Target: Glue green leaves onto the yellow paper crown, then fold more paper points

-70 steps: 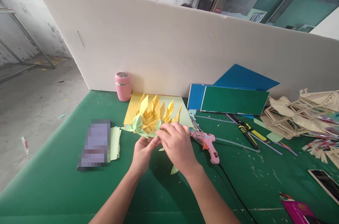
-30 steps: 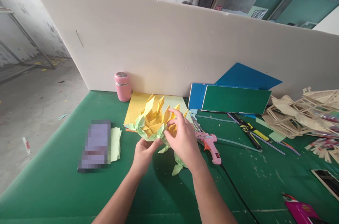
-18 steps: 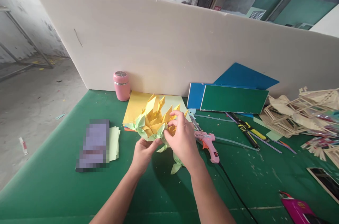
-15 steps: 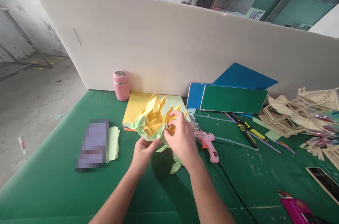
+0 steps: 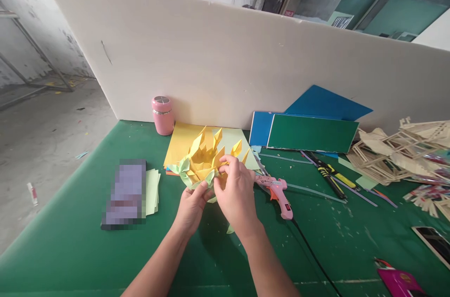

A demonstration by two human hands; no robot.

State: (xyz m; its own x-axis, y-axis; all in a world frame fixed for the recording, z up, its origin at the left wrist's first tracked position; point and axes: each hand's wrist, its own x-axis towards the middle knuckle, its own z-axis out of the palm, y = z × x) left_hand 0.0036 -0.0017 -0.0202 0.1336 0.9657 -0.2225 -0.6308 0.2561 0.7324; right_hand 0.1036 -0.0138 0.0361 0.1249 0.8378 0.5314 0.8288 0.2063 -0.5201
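A folded paper flower (image 5: 202, 161), with pointed yellow petals and pale green leaves round its base, is held above the green table. My left hand (image 5: 192, 205) grips its lower near edge, thumb on a green leaf. At the flower's right side, my right hand (image 5: 236, 189) is closed with its fingertips pinched on the folds by a green leaf; part of the flower is hidden behind this hand. A pale green leaf tip (image 5: 230, 229) shows below my right hand. Right of that hand lies a pink glue gun (image 5: 279, 191).
Behind the flower are yellow paper sheets (image 5: 181, 140). A pink lidded jar (image 5: 163, 116) stands at the back left, near a white board (image 5: 211, 63). Green slips (image 5: 152, 191) lie beside a blurred purple object (image 5: 126, 189). Cutters (image 5: 332, 175) and wooden-stick models (image 5: 381, 154) sit to the right.
The flower has tilted, showing more of its open centre. My right hand has shifted slightly left and down along it, while my left hand keeps its hold.
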